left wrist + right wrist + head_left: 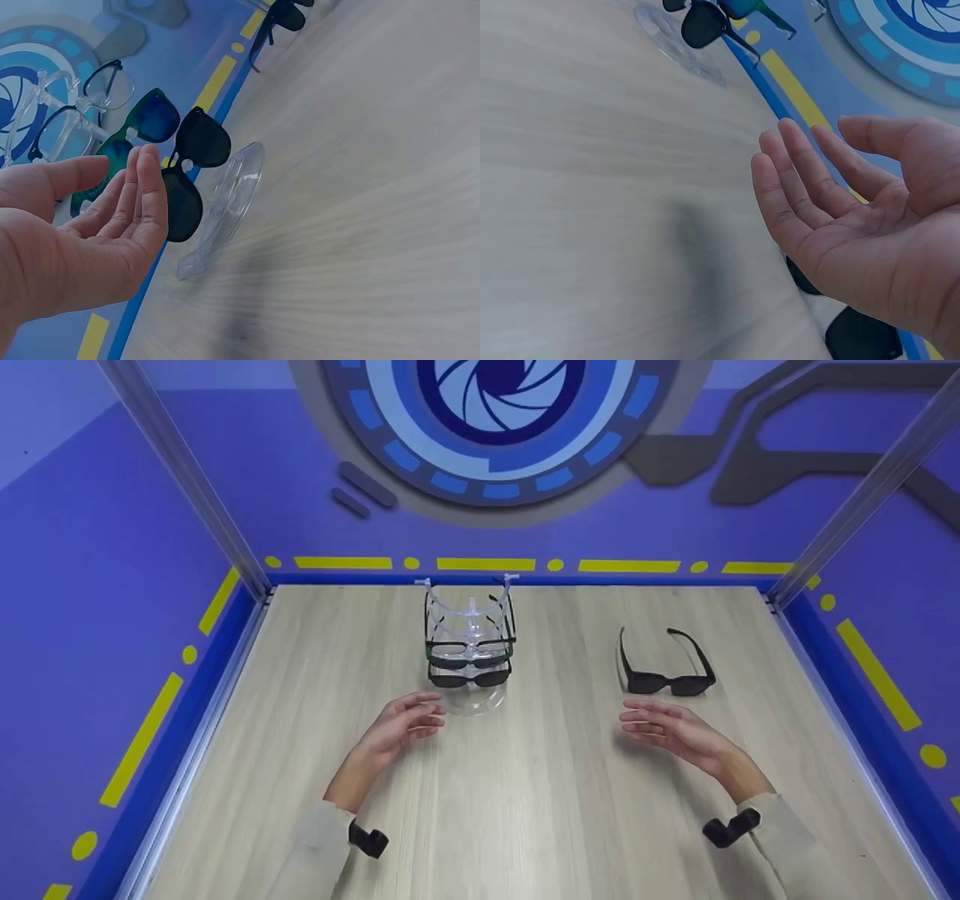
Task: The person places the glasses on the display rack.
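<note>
A clear plastic glasses stand (473,709) bears black-framed clear glasses (118,66), green-framed sunglasses (154,116) and, lowest, black sunglasses (204,139). Just in front and to the left of the stand is my left hand (401,726), its relaxed fingers around nothing. In the left wrist view its fingers overlap the lower pairs, and I cannot tell if they touch. On the right, another pair of black sunglasses (688,685) lies on the table with its temples spread toward the back. My right hand (671,731) hovers in front of that pair, fingers loosely bent and holding nothing.
The wood-grain table (540,810) is bounded by blue printed walls (225,457) at the back and both sides. Metal posts (862,502) rise at the back corners. A small black device (367,838) sits on each wrist.
</note>
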